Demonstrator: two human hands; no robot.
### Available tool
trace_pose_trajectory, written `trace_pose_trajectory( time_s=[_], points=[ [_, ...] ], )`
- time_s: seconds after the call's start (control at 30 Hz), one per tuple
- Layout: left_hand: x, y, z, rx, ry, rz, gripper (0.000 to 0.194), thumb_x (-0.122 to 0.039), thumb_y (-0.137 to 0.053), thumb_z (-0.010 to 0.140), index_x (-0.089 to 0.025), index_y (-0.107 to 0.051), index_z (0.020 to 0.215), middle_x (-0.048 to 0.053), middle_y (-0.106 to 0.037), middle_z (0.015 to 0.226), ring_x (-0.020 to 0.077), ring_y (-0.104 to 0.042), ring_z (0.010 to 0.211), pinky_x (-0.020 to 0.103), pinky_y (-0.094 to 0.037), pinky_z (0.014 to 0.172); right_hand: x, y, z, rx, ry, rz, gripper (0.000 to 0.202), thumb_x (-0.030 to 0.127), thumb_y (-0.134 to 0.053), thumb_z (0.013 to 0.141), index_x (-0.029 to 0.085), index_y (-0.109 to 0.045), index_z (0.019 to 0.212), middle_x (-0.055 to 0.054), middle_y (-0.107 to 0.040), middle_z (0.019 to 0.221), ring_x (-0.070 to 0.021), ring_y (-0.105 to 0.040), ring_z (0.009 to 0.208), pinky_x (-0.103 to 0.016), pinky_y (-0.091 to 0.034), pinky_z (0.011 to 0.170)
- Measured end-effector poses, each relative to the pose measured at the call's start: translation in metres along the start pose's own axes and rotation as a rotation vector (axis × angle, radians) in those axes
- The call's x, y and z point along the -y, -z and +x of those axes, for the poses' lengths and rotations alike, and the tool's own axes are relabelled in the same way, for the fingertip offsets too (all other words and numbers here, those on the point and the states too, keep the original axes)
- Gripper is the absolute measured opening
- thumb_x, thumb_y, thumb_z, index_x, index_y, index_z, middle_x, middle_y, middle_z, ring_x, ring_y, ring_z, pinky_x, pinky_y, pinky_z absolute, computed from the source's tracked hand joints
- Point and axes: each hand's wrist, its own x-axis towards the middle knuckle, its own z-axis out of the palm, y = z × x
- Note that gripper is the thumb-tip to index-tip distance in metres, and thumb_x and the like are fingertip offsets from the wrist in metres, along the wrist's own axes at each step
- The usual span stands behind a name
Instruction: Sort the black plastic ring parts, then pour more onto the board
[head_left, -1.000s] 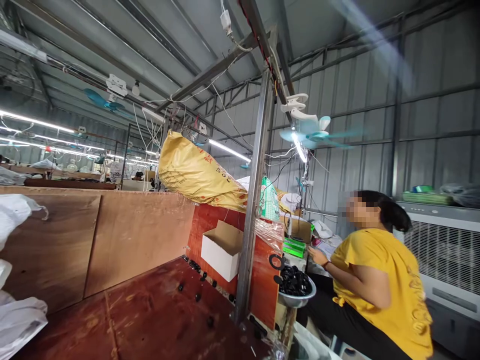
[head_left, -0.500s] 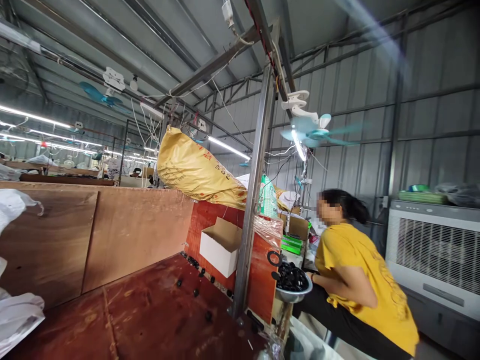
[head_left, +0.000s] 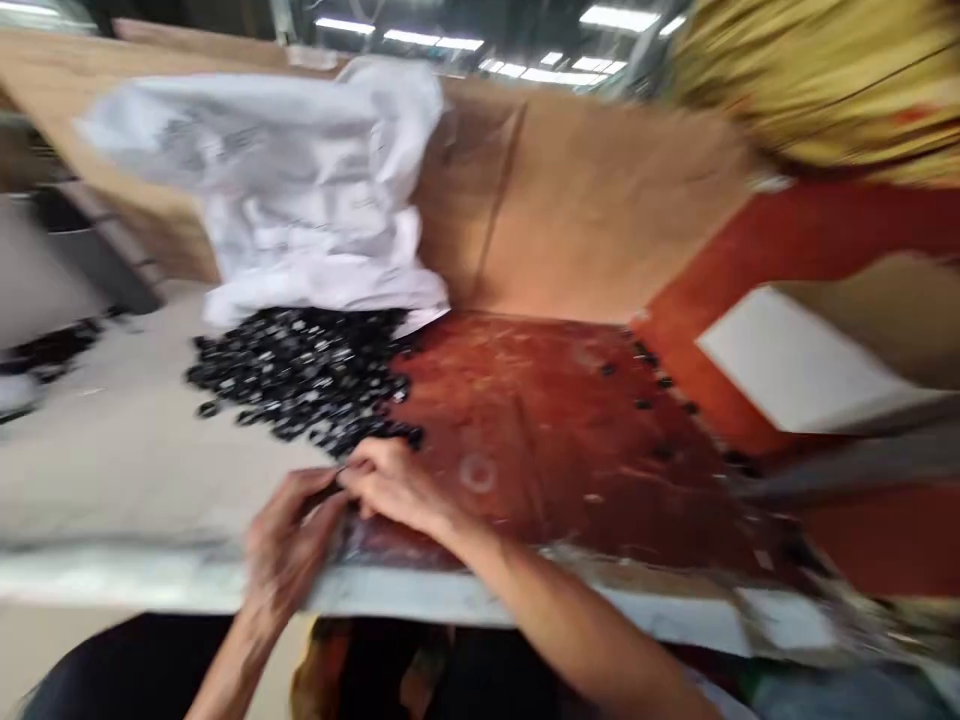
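Having come into view, the left hand [head_left: 285,535] and right hand [head_left: 394,487] pinch a small, blurred dark piece [head_left: 340,478] in their fingers, beside a heap of glossy black pieces [head_left: 300,370] on the pale-and-red tabletop [head_left: 517,430].

The small dark item [head_left: 341,476] between the left hand [head_left: 289,530] and right hand [head_left: 390,482] is too blurred to identify. The top and right edges cut off the blurred yellow sack [head_left: 832,80].
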Motion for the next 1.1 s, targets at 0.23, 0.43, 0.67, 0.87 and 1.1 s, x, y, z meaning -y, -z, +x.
trace_pose_trajectory(
  time_s=[0.23,0.43,0.67,0.87,1.1],
  points=[
    [0.007,0.017,-0.012,0.051,0.304,-0.272,0.029,-0.036,-0.079,0.085,-0.02,-0.069,0.107,0.005,-0.072,0.101,0.0185,-0.071,0.087,0.031,-0.061,0.082,-0.011,0.028,0.024,-0.199,0.116,-0.053,0.023,0.027,-0.06,0.096,0.018,-0.063,0.075,0.002,-0.065,0.066,-0.0098,-0.06,0.052,-0.02,-0.042,0.053],
    [0.002,0.035,-0.015,0.157,0.209,0.011,0.018,-0.026,-0.069,0.084,-0.021,-0.072,0.101,0.002,-0.068,0.086,0.0162,-0.065,0.073,0.029,-0.056,0.071,-0.019,0.051,0.026,-0.111,0.172,-0.328,0.009,0.015,-0.061,0.084,0.017,-0.065,0.076,0.002,-0.064,0.068,-0.0111,-0.059,0.06,-0.023,-0.04,0.06],
    [0.016,0.045,-0.024,0.26,0.032,0.38,0.03,-0.013,-0.06,0.083,-0.022,-0.075,0.108,0.002,-0.065,0.095,0.0149,-0.064,0.071,0.029,-0.053,0.069,-0.024,0.049,0.013,0.103,0.133,-0.634,0.02,0.015,-0.077,0.074,0.02,-0.067,0.091,0.003,-0.066,0.075,-0.0124,-0.053,0.064,-0.025,-0.032,0.06],
    [0.017,0.039,-0.018,0.189,-0.037,0.593,0.03,-0.018,-0.063,0.089,-0.021,-0.073,0.117,0.006,-0.066,0.104,0.0224,-0.07,0.087,0.035,-0.059,0.084,-0.026,0.024,0.008,0.118,0.242,-0.656,0.012,0.013,-0.072,0.08,0.02,-0.067,0.088,-0.002,-0.069,0.088,-0.0152,-0.056,0.076,-0.026,-0.034,0.066],
    [0.015,0.021,-0.004,0.141,-0.107,0.61,0.033,-0.025,-0.072,0.091,-0.022,-0.066,0.123,0.01,-0.067,0.114,0.0302,-0.067,0.104,0.043,-0.059,0.092,-0.023,0.047,0.018,-0.035,0.194,-0.502,0.006,0.013,-0.066,0.083,0.019,-0.066,0.085,0.003,-0.064,0.071,-0.012,-0.055,0.063,-0.024,-0.034,0.06]
  ],
)
